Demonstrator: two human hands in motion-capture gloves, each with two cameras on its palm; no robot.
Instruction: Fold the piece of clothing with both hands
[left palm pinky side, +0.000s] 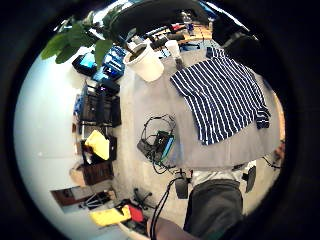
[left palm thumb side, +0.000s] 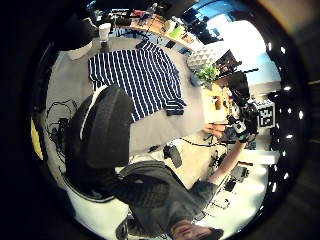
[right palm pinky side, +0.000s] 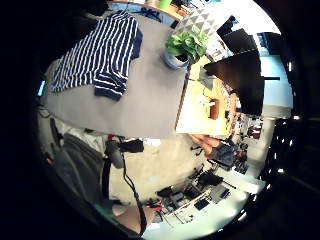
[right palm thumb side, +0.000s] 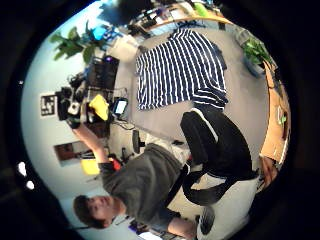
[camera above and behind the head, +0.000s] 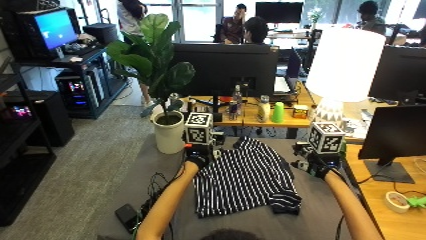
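The grey table (camera above and behind the head: 160, 172) carries a navy-and-white striped short-sleeved shirt (camera above and behind the head: 243, 182), which lies spread flat near its middle with 1 sleeve turned out at the near right corner. A white cylindrical pot holding a broad-leaved green plant (camera above and behind the head: 169, 131) stands on the table's far left corner. Both arms are raised above the cloth. The left hand (camera above and behind the head: 197, 159) hangs over the shirt's far left edge, the right hand (camera above and behind the head: 313, 166) off beyond its right side, well apart from the cloth. All 4 palm views look down on the shirt from a height, so neither hand holds it. How far the fingers of either hand are spread cannot be told.
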